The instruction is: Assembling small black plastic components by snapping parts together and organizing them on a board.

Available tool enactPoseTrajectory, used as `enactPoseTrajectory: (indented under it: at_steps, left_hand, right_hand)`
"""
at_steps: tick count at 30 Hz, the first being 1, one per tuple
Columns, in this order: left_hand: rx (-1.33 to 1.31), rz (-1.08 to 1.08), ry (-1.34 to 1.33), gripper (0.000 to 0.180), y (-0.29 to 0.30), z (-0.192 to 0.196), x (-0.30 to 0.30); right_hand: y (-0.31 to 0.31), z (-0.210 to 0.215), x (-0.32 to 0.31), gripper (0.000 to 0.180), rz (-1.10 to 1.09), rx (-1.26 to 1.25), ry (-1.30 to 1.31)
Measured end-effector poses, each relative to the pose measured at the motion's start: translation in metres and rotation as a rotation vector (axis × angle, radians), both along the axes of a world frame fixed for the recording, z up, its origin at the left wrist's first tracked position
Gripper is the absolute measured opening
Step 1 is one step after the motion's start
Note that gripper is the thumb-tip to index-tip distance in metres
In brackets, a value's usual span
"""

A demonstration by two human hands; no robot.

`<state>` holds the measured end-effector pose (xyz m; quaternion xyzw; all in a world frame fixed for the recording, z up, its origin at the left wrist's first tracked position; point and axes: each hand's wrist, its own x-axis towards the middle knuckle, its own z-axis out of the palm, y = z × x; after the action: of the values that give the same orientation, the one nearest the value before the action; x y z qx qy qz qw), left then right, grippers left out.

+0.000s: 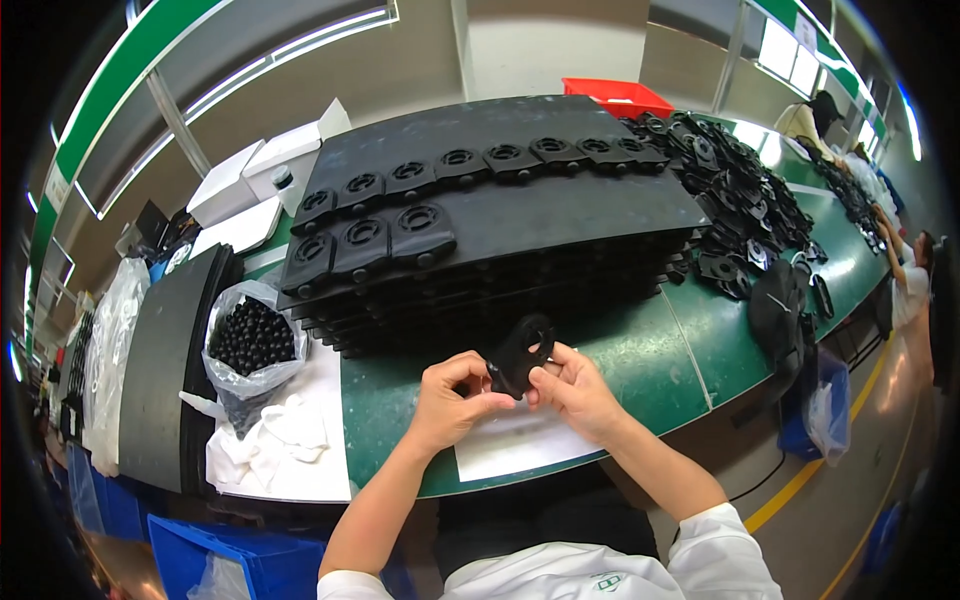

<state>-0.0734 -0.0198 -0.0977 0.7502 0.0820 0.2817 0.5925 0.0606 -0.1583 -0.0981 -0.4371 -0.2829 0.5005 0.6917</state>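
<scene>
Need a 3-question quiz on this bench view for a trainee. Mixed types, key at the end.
1. True or false: the right hand is empty.
2. What fills the clear plastic bag beside the stack of black sheets? a) white cloths b) black balls c) red caps
3. How many pieces are in the front row on top of the stack?

Key:
1. False; it holds a black part.
2. b
3. Three

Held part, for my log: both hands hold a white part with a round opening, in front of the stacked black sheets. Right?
Wrong colour: the head view shows a black part with a round opening. The left hand and right hand hold it in front of the stacked black sheets.
</scene>
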Motion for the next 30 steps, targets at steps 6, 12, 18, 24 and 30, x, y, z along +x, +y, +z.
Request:
enactPoseTrajectory:
  at_steps: [6,12,18,24,30]
  left_hand:
    - [-0.119,-0.033,-0.024,0.03,0.001,-0.005,0.0]
    - [-0.25,-0.075,-0.012,0.033,-0.003,0.005,0.006]
    - [-0.771,-0.053,0.034,0.038,0.013,0.004,-0.003]
    - [-1.133,-0.064,-0.058,0.036,0.02,-0.005,-0.002]
    - [-1.228,-0.008,-0.073,0.041,0.024,-0.011,-0.006]
  right_hand:
    - [0.002,0.014,0.0,0.02,-0.022,0.009,-0.164]
    - [0.0,0.058,0.011,0.019,-0.103,0.139,-0.606]
    - [0.039,0.137,0.037,0.035,-0.4,0.198,-0.947]
    - [0.092,0.146,0.079,0.04,-0.126,-0.135,-0.852]
    - [0.087,0.149,0.079,0.039,-0.191,-0.156,-0.867]
